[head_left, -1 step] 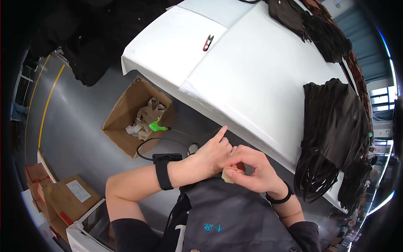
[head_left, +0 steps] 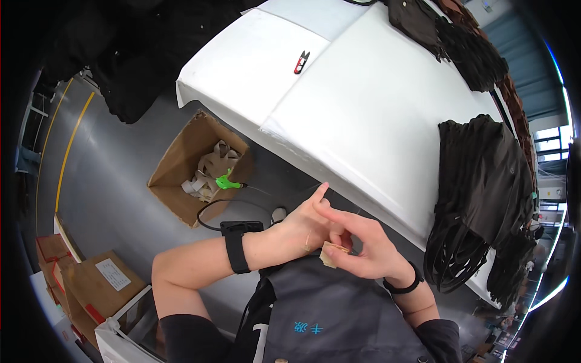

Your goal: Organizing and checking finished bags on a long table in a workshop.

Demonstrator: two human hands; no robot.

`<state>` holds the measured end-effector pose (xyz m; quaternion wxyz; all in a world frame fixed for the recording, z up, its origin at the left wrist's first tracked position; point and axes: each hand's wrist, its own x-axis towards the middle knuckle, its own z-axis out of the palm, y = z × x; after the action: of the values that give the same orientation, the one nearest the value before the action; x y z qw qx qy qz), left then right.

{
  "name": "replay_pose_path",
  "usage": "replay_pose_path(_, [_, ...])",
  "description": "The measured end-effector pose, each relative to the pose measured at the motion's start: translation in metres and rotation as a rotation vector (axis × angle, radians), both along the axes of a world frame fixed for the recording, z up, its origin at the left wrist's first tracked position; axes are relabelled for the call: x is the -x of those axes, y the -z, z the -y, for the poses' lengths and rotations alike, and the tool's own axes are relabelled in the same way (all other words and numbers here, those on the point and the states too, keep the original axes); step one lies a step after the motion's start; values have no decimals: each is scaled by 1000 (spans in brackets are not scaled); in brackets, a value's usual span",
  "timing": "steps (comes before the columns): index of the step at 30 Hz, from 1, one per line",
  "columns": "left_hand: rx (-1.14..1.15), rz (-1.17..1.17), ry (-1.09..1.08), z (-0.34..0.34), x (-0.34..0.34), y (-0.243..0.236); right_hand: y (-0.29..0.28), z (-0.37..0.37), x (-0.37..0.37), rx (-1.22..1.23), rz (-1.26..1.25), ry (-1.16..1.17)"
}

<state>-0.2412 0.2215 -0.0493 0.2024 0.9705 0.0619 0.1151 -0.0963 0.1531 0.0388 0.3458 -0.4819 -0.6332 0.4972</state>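
Note:
My left hand (head_left: pixel 298 231) is held in front of my apron, near the front edge of the table, one finger stretched out toward it. Its other fingers are partly hidden behind my right hand. A thin, pale strip or thread shows on the left hand near the wrist. My right hand (head_left: pixel 369 245) reaches across, its forefinger against the base of that stretched finger. Low in the right hand, at the thumb, a small folded beige piece (head_left: pixel 328 255) is pinched; its material is unclear.
Thread snips (head_left: pixel 301 63) lie on the white table (head_left: pixel 363 103). Dark bags with straps (head_left: pixel 478 181) are stacked at its right. Below stands an open carton (head_left: pixel 175 163) with pale strips and a bright green tool (head_left: pixel 227 181). Closed cartons (head_left: pixel 100 281) sit at lower left.
My right forefinger has moved up and forward, onto the base of the left hand's stretched finger. The left hand has turned slightly. More of the beige piece shows.

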Motion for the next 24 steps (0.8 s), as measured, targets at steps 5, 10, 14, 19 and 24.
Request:
replay_pose_path(5, [-225, -100, 26, -1, 2, 4, 15, -5, 15, -476, 454, 31])
replay_pose_path(10, [-94, -174, -4, -6, 1, -8, 7, 0, 13, -405, 309, -8])
replay_pose_path(14, [-51, -127, -92, -8, 7, -3, -8, 3, 6, -212, 8, -14])
replay_pose_path(19, [175, -207, -102, -31, 19, -20, 0, 1, -5, -109, 110, 103])
replay_pose_path(24, [1075, 301, -490, -20, 51, -13, 28, 0, -3, 85, 54, 190])
